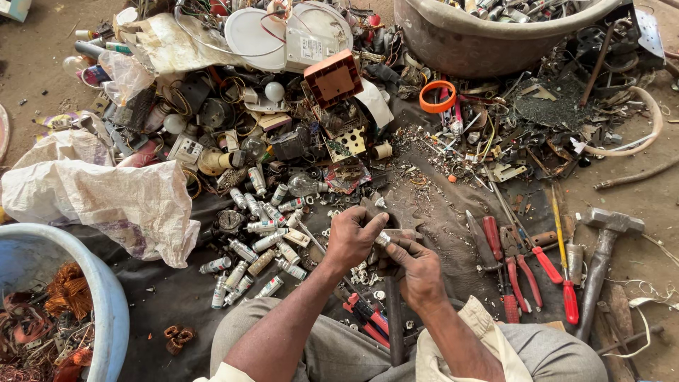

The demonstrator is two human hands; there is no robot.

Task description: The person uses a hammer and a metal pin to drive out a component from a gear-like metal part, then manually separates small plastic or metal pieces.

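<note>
Dull metal cylinders [263,240] lie scattered on a matt black sheet [170,297], beside a crumpled woven plastic sack [106,198]; a small shiny metal piece [382,238] sits between the left hand [351,240] and right hand [419,272]; glossy red plastic grips cover the pliers [527,272], near a worn steel hammer [601,258] and coppery wire coils [67,290]

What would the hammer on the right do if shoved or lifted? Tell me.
The hammer looks all metal, so probably stiff and head-heavy when lifted. It lies flat on the dirt floor, its blocky head unlikely to roll. Pushed, it would likely scrape and pivot rather than slide.
</note>
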